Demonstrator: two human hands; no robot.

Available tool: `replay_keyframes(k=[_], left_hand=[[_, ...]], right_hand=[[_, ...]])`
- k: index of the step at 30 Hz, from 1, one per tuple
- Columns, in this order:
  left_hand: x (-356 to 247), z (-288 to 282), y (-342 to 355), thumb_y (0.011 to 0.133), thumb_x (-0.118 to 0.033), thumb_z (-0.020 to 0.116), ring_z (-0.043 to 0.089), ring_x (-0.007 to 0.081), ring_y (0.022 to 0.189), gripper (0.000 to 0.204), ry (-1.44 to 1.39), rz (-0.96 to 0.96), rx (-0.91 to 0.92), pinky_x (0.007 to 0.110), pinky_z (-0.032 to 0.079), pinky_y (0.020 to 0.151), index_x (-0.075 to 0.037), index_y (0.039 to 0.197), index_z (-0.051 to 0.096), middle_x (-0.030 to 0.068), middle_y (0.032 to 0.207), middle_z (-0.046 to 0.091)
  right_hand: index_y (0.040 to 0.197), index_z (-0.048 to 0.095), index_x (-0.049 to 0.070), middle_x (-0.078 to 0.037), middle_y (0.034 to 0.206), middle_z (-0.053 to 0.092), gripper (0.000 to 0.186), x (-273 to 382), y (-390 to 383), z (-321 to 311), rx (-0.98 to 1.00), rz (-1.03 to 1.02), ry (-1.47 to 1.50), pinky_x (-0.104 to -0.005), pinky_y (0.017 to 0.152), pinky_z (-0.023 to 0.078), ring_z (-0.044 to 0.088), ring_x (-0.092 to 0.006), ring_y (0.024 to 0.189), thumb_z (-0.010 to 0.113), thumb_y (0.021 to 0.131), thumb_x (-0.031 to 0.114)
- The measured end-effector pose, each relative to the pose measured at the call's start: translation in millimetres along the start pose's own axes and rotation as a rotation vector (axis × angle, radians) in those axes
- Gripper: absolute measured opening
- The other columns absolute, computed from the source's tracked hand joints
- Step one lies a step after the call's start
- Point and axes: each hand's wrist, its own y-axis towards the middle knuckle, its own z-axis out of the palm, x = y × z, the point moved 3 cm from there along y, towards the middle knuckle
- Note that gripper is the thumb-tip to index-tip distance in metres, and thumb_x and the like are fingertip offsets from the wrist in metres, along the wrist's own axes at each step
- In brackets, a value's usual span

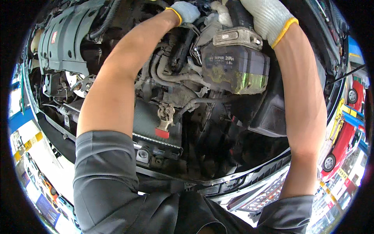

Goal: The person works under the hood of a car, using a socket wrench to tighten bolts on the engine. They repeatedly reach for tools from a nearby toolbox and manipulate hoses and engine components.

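- The left hand point(187, 12), gloved, reached in at twelve o'clock; its fingers were partly hidden, so I could not tell whether they stood wide or narrow.
- The right hand point(269, 17), also gloved, just past one o'clock, held the dark grip of a cordless power tool point(235, 64), whose battery end hung between one and two o'clock.
- Beneath spread a car's engine bay, its hoses point(183, 77) dusty near the centre.
- A grey engine cover point(66, 43) sat at ten o'clock, a black plastic box point(270, 117) at three.
- Beyond lay the workshop: pale floor point(58, 150) between eight and nine o'clock, a red car point(341, 152) just past three.
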Motion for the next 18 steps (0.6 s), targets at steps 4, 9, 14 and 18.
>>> replay_keyframes(k=[4, 9, 14, 18], left_hand=[[3, 32, -9, 0.103, -0.020, 0.067, 0.081, 0.0408, 0.117, 0.030, -0.097, -0.091, 0.020, 0.053, 0.066, 0.096, -0.015, 0.122, 0.089, 0.0159, 0.125, 0.085], [13, 30, 1, 0.103, -0.023, 0.065, 0.083, 0.0382, 0.104, 0.028, 0.012, 0.035, 0.053, 0.052, 0.065, 0.086, -0.011, 0.106, 0.090, 0.0172, 0.110, 0.086], [-7, -8, -9, 0.100, -0.038, 0.071, 0.083, 0.0380, 0.107, 0.032, 0.044, 0.072, 0.115, 0.052, 0.066, 0.088, -0.014, 0.108, 0.090, 0.0171, 0.112, 0.087], [-7, -1, -24, 0.099, -0.019, 0.066, 0.082, 0.0440, 0.107, 0.025, -0.019, -0.013, 0.041, 0.056, 0.067, 0.089, -0.011, 0.108, 0.088, 0.0201, 0.112, 0.085]], right_hand=[[0.110, 0.073, -0.004, -0.015, 0.087, 0.074, 0.022, -6, 8, 11, 0.039, 0.025, 0.021, -0.0383, 0.058, 0.064, 0.073, -0.0271, 0.068, 0.071, 0.110, 0.018], [0.108, 0.073, -0.004, -0.015, 0.088, 0.074, 0.019, -3, 0, 8, 0.029, 0.030, 0.062, -0.0371, 0.057, 0.064, 0.072, -0.0259, 0.067, 0.071, 0.110, 0.015], [0.106, 0.073, -0.004, -0.015, 0.087, 0.074, 0.019, 2, -9, 9, -0.025, 0.007, 0.029, -0.0374, 0.056, 0.063, 0.072, -0.0258, 0.066, 0.070, 0.110, 0.015], [0.109, 0.073, -0.004, -0.015, 0.088, 0.074, 0.020, -6, 9, 9, 0.011, 0.052, 0.045, -0.0386, 0.057, 0.064, 0.073, -0.0273, 0.066, 0.072, 0.109, 0.016]])
